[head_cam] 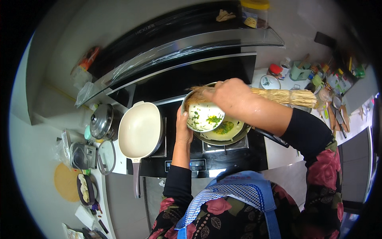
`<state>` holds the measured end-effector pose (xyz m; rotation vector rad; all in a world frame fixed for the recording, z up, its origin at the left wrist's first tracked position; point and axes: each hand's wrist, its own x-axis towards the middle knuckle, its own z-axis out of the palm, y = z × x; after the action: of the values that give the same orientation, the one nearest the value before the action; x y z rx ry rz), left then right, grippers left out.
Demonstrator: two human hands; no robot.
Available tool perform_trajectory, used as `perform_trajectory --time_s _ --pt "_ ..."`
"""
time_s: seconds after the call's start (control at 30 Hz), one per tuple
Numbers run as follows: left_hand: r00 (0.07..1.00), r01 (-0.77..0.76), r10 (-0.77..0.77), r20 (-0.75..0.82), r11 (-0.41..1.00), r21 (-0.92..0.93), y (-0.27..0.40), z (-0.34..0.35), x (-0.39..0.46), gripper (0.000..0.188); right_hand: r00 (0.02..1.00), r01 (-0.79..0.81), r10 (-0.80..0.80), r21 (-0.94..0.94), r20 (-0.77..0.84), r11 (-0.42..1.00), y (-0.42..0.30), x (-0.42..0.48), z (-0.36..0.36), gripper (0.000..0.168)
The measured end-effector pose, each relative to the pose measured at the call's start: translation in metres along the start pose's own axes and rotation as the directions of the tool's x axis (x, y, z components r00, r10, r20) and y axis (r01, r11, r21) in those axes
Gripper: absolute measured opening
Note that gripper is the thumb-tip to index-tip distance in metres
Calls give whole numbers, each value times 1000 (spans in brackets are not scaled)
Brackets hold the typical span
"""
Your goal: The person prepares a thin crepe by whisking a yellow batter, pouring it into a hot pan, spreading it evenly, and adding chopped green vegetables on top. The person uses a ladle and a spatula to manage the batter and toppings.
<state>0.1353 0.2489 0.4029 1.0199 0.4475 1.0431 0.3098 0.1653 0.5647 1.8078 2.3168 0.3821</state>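
Observation:
My left hand [182, 125] grips the rim of a metal bowl [206, 117], tilted above a frying pan [235, 139]. Inside the bowl is a pale liquid with chopped greens. My right hand [228, 95] is closed around a straw brush [280, 96], whose brown bristles are at the bowl's upper left edge. In the pan, partly hidden by the bowl, lie a pale layer and a yellow-green patch of egg and chopped greens [224, 128]. The pan sits over the right burner, its black handle [271, 137] passing under my right forearm.
A cream pan [139, 130] stands on the left burner, beside a lidded steel pot [104, 122] and a glass lid [106, 157]. The range hood [179, 44] hangs beyond the stove. On the right counter are a lidded container [270, 82], jars, a green holder [300, 71] and knives.

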Motion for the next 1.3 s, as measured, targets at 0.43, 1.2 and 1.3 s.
perform_trajectory --time_s 0.43,1.2,1.3 --pt "1000 10 -11 4 998 61 -3 -11 1 77 955 291 -293 52 40 955 4 -29 1 37" --pt "994 -105 83 68 889 447 -5 6 11 65 997 7 -4 40 -72 999 26 -26 50 40" --pt "995 -97 68 79 881 462 -4 14 12 67 991 1 1 -17 137 1000 17 -21 85 34"
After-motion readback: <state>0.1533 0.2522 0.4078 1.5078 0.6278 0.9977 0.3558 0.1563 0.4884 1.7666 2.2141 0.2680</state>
